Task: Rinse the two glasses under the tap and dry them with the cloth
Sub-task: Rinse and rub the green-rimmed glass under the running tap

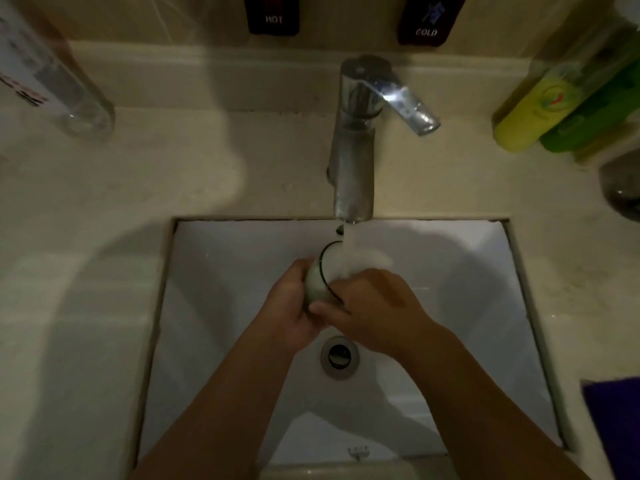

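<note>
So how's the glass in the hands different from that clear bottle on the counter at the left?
The glass is held over the sink by both hands, left hand and right hand, while the clear bottle stands untouched on the counter. The glass looks short and sits under running water; the bottle looks tall and out of the stream. The bottle carries a printed label; the glass shows none. Both are see-through.

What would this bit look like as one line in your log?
step: rinsing | left hand: holds clear drinking glass | right hand: at rim | chrome tap: running | purple cloth: untouched
</note>
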